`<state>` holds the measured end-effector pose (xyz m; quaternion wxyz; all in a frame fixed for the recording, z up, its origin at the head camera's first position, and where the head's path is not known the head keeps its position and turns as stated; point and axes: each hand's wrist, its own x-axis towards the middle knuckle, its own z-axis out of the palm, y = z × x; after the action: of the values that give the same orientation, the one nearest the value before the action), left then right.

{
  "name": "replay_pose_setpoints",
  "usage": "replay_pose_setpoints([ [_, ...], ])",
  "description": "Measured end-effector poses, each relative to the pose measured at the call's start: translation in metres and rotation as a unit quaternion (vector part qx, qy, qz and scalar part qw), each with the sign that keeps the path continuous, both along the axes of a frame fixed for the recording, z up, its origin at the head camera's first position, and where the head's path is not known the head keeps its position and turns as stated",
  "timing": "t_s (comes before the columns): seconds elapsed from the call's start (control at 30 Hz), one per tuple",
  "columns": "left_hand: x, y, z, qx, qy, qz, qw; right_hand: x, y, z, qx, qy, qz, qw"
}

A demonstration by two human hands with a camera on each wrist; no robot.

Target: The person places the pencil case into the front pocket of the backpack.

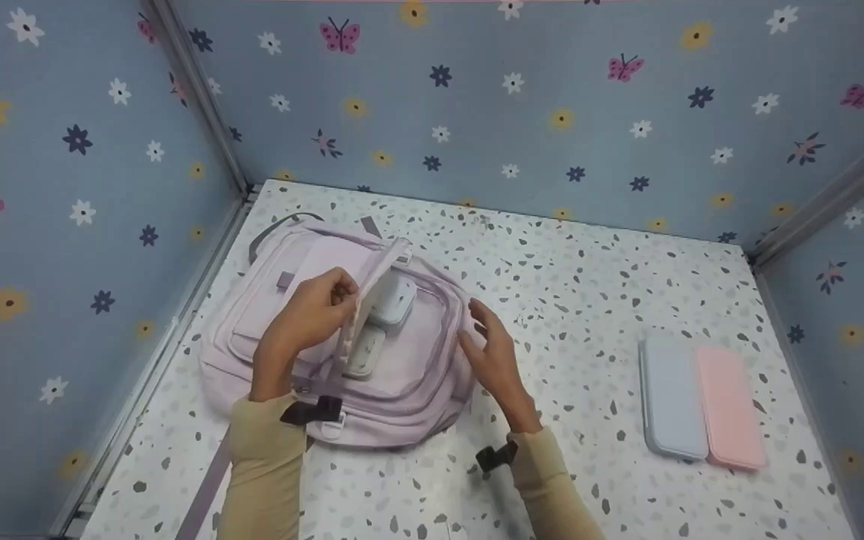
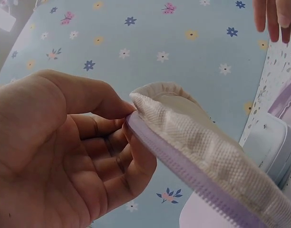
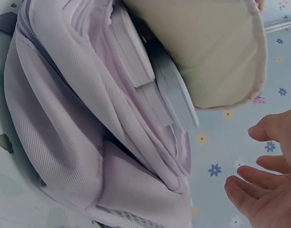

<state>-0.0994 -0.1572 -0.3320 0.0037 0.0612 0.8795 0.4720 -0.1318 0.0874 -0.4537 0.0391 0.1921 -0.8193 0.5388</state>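
Observation:
A lilac backpack (image 1: 409, 371) lies on the speckled tabletop, its zipped compartment gaping. My left hand (image 1: 312, 311) pinches the zippered edge of the raised front flap (image 2: 202, 142) between thumb and fingers. The flap's cream lining (image 3: 217, 47) faces the right wrist camera. Inside the opening sit a pale blue case (image 1: 396, 301) and a whitish case (image 1: 366, 354), both partly hidden by fabric. Beside the backpack's right edge is my right hand (image 1: 493, 356), fingers loosely bent with nothing between them; the right wrist view shows this hand (image 3: 269, 180) apart from the bag.
To the right, a grey-blue case (image 1: 673, 397) and a pink case (image 1: 730, 409) lie side by side on the table (image 1: 552, 300). A backpack strap (image 1: 205, 480) trails toward the front left. Flower-patterned walls (image 1: 477, 112) enclose the table at the back and both sides.

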Motion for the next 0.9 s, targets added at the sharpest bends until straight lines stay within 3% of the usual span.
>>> replay_pose_setpoints([
  [0.1,-0.031,-0.024,-0.058,-0.014,-0.014,-0.026,0.9995,-0.025,0.009,-0.055,0.01,0.002,-0.06,0.998],
  [0.13,-0.037,-0.03,-0.07,-0.01,-0.009,-0.039,0.9992,-0.031,0.012,-0.069,0.004,0.022,-0.078,0.997],
  [0.2,-0.042,-0.035,-0.081,-0.003,-0.005,-0.036,0.9993,-0.034,0.021,-0.074,0.005,0.028,-0.09,0.996],
  [0.3,-0.044,-0.035,-0.085,-0.003,-0.007,-0.024,0.9997,-0.036,0.035,-0.077,0.012,0.029,-0.1,0.994],
  [0.53,-0.042,-0.036,-0.081,-0.013,-0.025,-0.017,0.9995,-0.034,0.06,-0.075,0.011,-0.001,-0.143,0.99],
  [0.9,-0.042,-0.037,-0.083,-0.014,-0.011,-0.015,0.9997,-0.03,0.092,-0.078,0.019,-0.02,-0.189,0.982],
])
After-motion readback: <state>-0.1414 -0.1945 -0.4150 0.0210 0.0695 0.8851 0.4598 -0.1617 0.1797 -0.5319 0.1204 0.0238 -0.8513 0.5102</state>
